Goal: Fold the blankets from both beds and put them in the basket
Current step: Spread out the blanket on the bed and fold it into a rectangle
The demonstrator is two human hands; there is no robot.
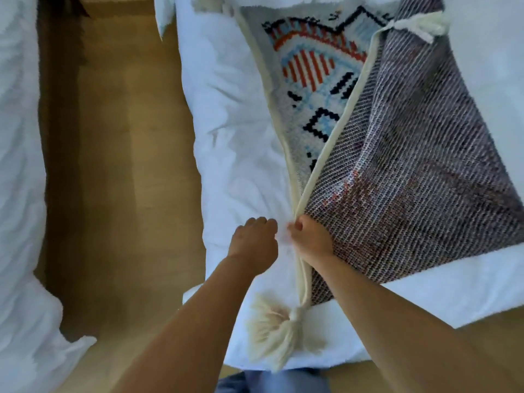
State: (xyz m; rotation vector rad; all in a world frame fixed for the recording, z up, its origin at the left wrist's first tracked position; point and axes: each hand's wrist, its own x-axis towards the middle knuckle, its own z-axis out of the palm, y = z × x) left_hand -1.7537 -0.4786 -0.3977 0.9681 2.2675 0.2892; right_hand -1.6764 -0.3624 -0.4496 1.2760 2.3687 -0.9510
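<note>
Gripping both blanket [411,165] edges, the right hand [312,239] squares the fold; the left hand [253,241] curls beside, hold unclear.

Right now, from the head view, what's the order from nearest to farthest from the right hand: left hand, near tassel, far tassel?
1. Left hand, just left of the right hand.
2. Near tassel, below it, at the edge of the bed.
3. Far tassel, at the top right.

No legible text, labels, brands or numbers observed, blanket [411,171] carries only woven geometric motifs in black, orange and pale blue, not lettering
</note>
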